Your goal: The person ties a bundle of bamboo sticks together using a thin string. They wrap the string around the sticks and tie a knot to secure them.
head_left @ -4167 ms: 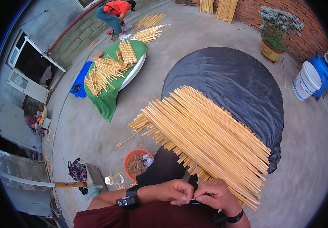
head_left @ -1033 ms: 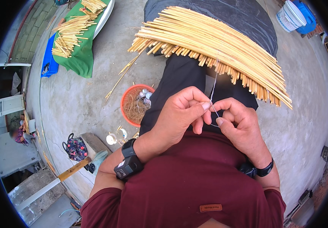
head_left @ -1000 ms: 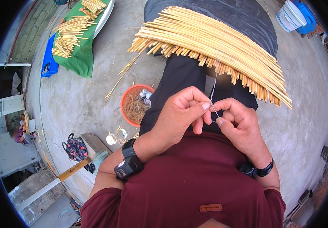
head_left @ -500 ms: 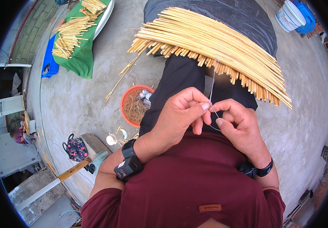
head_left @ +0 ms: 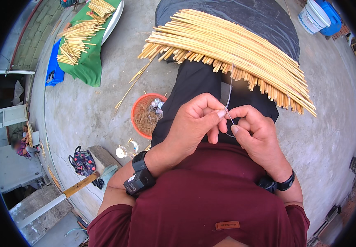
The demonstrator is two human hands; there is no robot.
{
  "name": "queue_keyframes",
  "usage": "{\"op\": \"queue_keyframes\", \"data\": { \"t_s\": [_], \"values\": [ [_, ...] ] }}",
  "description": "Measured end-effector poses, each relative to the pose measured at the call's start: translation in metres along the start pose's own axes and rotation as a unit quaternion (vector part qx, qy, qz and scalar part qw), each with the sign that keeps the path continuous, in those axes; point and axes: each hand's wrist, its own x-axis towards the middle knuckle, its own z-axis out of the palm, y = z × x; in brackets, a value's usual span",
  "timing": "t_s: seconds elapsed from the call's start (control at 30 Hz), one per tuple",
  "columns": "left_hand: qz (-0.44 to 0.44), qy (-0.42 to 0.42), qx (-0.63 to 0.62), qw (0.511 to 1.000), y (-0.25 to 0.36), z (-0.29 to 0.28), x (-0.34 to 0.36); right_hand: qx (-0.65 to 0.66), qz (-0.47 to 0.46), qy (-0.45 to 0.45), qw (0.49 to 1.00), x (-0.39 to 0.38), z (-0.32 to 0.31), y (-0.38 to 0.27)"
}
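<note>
My left hand (head_left: 196,121) pinches a thin white string (head_left: 231,92) between thumb and index finger, its other fingers curled. My right hand (head_left: 254,136) grips the same string a little to the right and lower, where it forms a loop. The string runs up to a long, dense layer of straw-coloured sticks (head_left: 223,39), whose ends jut unevenly along the near edge above my dark-trousered legs. Under the far side of the sticks lies a round surface covered in black sheeting (head_left: 270,18).
At upper left, more sticks (head_left: 79,37) lie on green cloth (head_left: 85,74) beside a blue crate (head_left: 52,78). An orange basin (head_left: 135,107) holds fibres and foil-like balls. Jars (head_left: 122,151), a floral bag (head_left: 83,162), a long-handled blade (head_left: 42,209), a seated person (head_left: 23,146) and buckets (head_left: 312,18) surround me.
Since the oldest frame my view has tilted down, and both hands with the string have come closer together over my lap. In the last second they have shifted only very slightly.
</note>
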Motion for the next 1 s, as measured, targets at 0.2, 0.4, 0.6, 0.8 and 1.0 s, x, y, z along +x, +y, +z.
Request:
{"op": "queue_keyframes", "data": {
  "t_s": [0.2, 0.4, 0.6, 0.8, 1.0],
  "values": [
    [0.027, 0.012, 0.04, 0.999, -0.0004, 0.002, 0.0024, 0.02, 0.032, 0.02, 0.999, -0.0003, 0.0057, -0.0009],
    [0.032, 0.027, 0.08, 0.996, 0.0004, 0.0034, 0.0025, -0.057, -0.039, 0.026, 0.997, 0.0002, 0.0043, 0.0003],
    [0.031, 0.037, 0.091, 0.995, -0.0007, 0.0028, 0.0051, -0.123, -0.082, 0.068, 0.987, 0.0011, 0.007, 0.0044],
    [0.03, 0.042, 0.103, 0.993, -0.0008, 0.0018, 0.0039, -0.07, -0.071, 0.034, 0.994, 0.0013, 0.0034, 0.0065],
    [0.033, 0.044, 0.1, 0.993, -0.0017, 0.0021, 0.0046, -0.084, -0.056, 0.045, 0.994, 0.0032, -0.0003, 0.008]
  ]
}}
